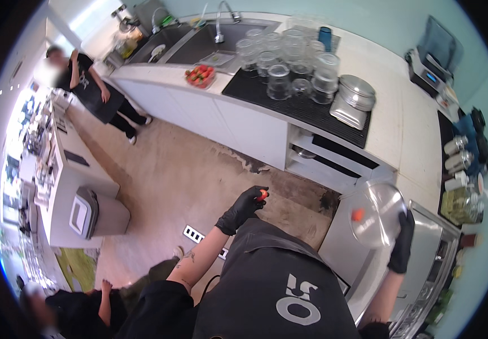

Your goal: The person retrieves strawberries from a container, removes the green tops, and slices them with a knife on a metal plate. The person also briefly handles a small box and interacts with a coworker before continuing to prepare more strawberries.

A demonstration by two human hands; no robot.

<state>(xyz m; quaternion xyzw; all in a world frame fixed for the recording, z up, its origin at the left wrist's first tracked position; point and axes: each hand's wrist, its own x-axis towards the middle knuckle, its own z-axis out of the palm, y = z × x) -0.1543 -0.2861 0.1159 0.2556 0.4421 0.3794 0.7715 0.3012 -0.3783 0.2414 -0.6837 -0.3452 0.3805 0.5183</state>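
Note:
My left hand point(245, 211), in a black glove, is closed around a small red strawberry point(263, 195) in front of my dark apron. At my right side, my right hand point(402, 243), also gloved in black, grips the edge of a shiny round metal bowl point(380, 212). The bowl is tilted and slightly blurred. One red piece, seemingly a strawberry point(358, 215), shows inside it. On the counter across from me, a clear container of strawberries point(200, 77) stands near the sink, out of reach of both hands.
Upturned glass jars point(278, 82) and a metal scale point(349, 113) stand on a black mat. A double sink point(193, 44) lies farther left. A grey bin point(103, 213) stands on the floor. One person point(94, 87) stands far left; another point(91, 305) is at lower left.

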